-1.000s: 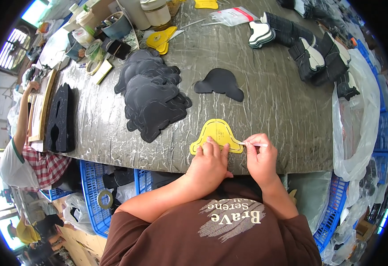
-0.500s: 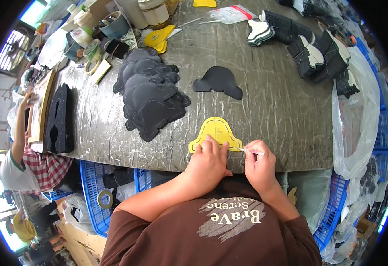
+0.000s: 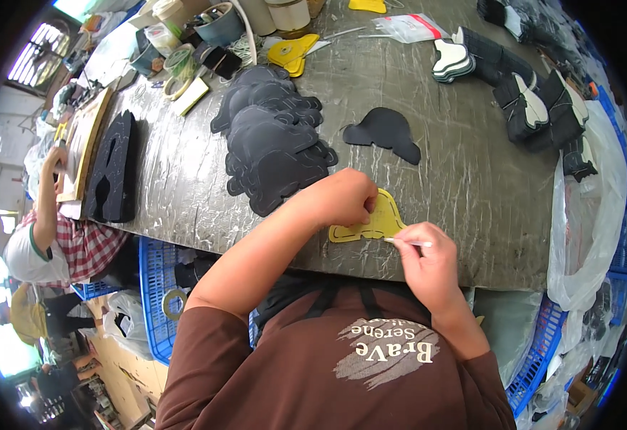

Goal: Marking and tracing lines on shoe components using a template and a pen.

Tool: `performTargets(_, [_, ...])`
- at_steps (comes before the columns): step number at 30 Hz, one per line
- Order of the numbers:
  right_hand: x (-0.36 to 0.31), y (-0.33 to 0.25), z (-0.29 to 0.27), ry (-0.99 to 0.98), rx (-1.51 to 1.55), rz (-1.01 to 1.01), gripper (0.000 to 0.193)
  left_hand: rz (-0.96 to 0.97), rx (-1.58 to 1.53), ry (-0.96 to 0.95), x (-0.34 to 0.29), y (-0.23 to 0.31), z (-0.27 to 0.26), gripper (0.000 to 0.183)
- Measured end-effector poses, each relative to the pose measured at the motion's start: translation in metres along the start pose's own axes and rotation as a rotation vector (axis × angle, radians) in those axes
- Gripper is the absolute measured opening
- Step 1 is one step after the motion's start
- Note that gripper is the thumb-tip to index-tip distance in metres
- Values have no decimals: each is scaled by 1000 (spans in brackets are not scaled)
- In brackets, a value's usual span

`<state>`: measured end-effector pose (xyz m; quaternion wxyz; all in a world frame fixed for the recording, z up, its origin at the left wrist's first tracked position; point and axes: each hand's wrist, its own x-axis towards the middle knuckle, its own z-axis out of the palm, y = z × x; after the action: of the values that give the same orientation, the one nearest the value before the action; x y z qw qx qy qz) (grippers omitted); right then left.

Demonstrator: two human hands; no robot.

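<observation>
A yellow template [image 3: 383,223] with slots along its edge lies near the front of the table. My left hand [image 3: 353,196] reaches over its upper left part, its fingers bent and pressed together, with the fingertips down on it. My right hand [image 3: 429,252] pinches a thin white pen [image 3: 417,244], whose tip meets the template's lower right edge. Beyond them lies a single black cut piece [image 3: 385,132]. To the left is a heap of overlapping black pieces [image 3: 277,136] with pale lines marked along their edges; my left forearm passes just in front of it.
Bundled black and white pieces [image 3: 521,107] lie at the right beside a clear plastic bag [image 3: 589,208]. Tubs [image 3: 220,25] and more yellow templates [image 3: 293,54] stand at the back. Blue crates [image 3: 157,287] sit below the table edge. Another person [image 3: 59,244] works at the far left.
My left hand has gone from lying flat on the template's lower part to its upper left, fingers now bent. The pen tip has shifted inward along the lower edge. The whole view has shifted.
</observation>
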<state>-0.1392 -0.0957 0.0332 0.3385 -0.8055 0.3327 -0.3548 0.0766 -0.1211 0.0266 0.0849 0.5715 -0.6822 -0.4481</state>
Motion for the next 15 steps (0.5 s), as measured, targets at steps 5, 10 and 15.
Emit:
performTargets(5, [13,-1,37,-89,116,-104,16,13,28,-13,5,0,0,20])
performTargets(10, [15,-2,50,-74,40,-156,18,14,16,13,4,-1,1,22])
performTargets(15, [15,-3,53,-65,38,-178,18,32,26,16,4,-3,1,22])
